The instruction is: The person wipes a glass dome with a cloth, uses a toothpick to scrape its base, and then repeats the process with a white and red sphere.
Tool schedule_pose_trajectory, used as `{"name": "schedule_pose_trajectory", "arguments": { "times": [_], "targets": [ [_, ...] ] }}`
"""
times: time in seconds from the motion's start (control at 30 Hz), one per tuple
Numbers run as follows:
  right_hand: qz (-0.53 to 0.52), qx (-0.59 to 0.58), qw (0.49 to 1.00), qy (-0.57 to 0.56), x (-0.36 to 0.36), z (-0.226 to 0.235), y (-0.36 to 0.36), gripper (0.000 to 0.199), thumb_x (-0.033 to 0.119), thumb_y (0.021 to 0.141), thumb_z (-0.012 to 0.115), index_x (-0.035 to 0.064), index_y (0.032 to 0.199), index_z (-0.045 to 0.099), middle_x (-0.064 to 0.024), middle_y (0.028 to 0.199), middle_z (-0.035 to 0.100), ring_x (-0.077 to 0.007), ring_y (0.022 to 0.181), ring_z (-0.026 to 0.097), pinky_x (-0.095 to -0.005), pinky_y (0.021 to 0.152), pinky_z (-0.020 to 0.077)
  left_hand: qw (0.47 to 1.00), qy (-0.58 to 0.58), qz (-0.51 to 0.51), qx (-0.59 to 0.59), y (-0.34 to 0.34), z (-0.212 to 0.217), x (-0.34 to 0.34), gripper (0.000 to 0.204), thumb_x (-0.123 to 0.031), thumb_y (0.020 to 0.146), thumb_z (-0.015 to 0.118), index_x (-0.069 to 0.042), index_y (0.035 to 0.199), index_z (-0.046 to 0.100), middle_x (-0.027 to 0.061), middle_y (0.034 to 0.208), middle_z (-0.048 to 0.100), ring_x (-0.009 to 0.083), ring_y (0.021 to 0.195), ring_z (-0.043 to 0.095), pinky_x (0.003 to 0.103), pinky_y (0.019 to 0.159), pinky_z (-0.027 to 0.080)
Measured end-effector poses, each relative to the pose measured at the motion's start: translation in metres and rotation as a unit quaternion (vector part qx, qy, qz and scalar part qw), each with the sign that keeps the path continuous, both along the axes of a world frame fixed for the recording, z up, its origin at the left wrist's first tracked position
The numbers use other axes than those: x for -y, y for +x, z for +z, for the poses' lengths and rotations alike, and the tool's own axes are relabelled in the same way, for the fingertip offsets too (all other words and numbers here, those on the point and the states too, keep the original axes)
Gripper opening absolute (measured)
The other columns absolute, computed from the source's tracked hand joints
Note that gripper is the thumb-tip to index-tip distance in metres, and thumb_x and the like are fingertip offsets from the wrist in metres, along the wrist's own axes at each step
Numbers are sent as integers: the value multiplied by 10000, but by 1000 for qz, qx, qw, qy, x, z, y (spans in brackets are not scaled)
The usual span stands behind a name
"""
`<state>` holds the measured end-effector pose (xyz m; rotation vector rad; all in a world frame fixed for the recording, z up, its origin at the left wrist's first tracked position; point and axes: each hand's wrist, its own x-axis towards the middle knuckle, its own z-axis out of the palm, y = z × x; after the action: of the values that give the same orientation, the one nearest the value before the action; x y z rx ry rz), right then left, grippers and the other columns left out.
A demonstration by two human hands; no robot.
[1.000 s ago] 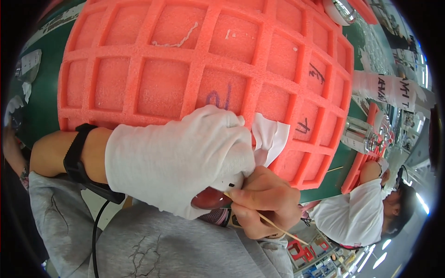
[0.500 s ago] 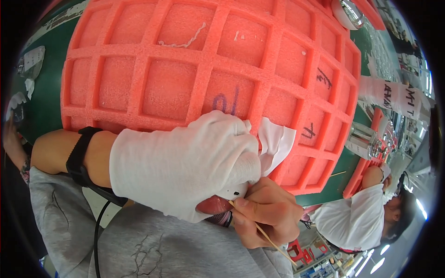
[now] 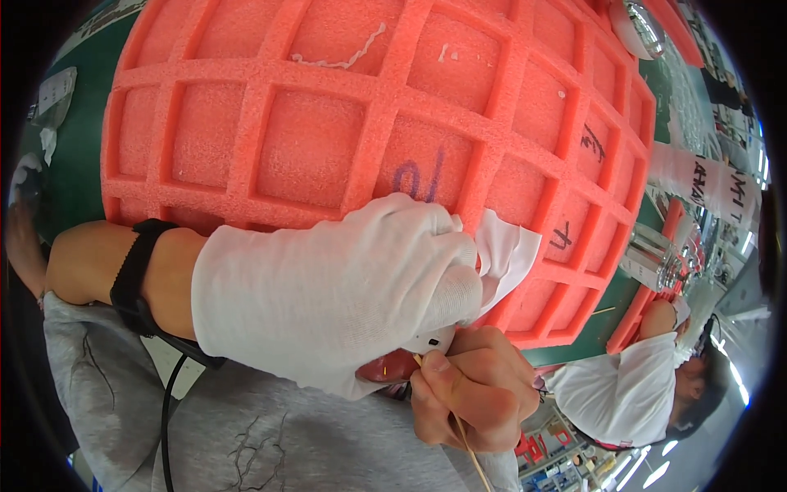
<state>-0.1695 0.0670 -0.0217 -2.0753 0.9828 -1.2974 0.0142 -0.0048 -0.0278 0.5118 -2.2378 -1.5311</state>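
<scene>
My left hand (image 3: 344,295), in a white glove, is closed around a small rounded object. Most of that object is hidden by the glove; what shows is a pale face (image 3: 432,338) with a small black rectangular mark and a glossy reddish-brown part (image 3: 385,367). A white cloth or paper piece (image 3: 506,254) sticks out beyond the gloved fingers, over the foam tray. Bare and pinched, my right hand (image 3: 479,389) grips a thin wooden stick (image 3: 469,447). The stick's upper tip is right beside the glossy part; whether it touches I cannot tell.
A large red foam tray (image 3: 311,152) with square pockets covers much of the green table (image 3: 82,90). Clear glass-like items (image 3: 648,254) and a wrapped roll (image 3: 697,176) stand at right. A person in a white shirt (image 3: 619,394) sits at right; another arm (image 3: 26,238) shows at far left.
The stick stands steeper now, its lower end swung left. Both hands stay close together at the held object. The tray appears slightly shifted in view.
</scene>
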Motion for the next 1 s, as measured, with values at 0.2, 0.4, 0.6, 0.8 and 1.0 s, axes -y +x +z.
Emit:
{"name": "schedule_pose_trajectory", "arguments": {
  "times": [0.2, 0.4, 0.6, 0.8, 1.0],
  "targets": [
    [-53, 69, 995, -44, 4, -12, 7, 289, -128, 458, 748, -19, 690, 616, -12, 518, 425, -120, 386, 363, -270, 342, 202, 1000, 14, -18, 1, -1, -2, 1, 504, -131, 642, 858, -137, 1044, 553, 58, 997, 571, 319, 945, 575, 477, 945, 437],
    [-6, -29, 1000, 8, 13, 6, -2, 292, -119, 559, 813, -34, 774, 635, -36, 589, 487, -135, 441, 422, -268, 370, 266, 997, -62, 37, 9, -3, -5, -9, 507, -125, 645, 850, -115, 1061, 559, 55, 1033, 598, 327, 935, 579, 490, 936, 447],
    [66, 108, 985, 116, 2, -3, -22, 220, -128, 676, 741, -84, 847, 610, -104, 570, 572, -144, 417, 436, -281, 391, 309, 1000, 2, 2, -27, -3, -3, -1, 519, -131, 658, 843, -104, 1091, 558, 73, 1073, 616, 338, 949, 573, 499, 958, 445],
    [88, 94, 987, 93, 5, -3, -22, 210, -123, 679, 731, -74, 838, 603, -106, 563, 569, -148, 415, 445, -286, 390, 332, 1000, -1, 16, -25, -1, -2, -3, 520, -123, 654, 848, -111, 1084, 556, 69, 1064, 617, 335, 948, 576, 504, 961, 444],
    [45, 22, 999, 8, 4, 0, -14, 252, -122, 601, 726, -65, 804, 589, -102, 547, 528, -166, 404, 447, -287, 374, 327, 1000, -8, 27, -9, -3, -1, -6, 563, -120, 618, 858, -110, 1091, 553, 60, 1041, 611, 335, 927, 573, 507, 962, 443]
  ]
}}
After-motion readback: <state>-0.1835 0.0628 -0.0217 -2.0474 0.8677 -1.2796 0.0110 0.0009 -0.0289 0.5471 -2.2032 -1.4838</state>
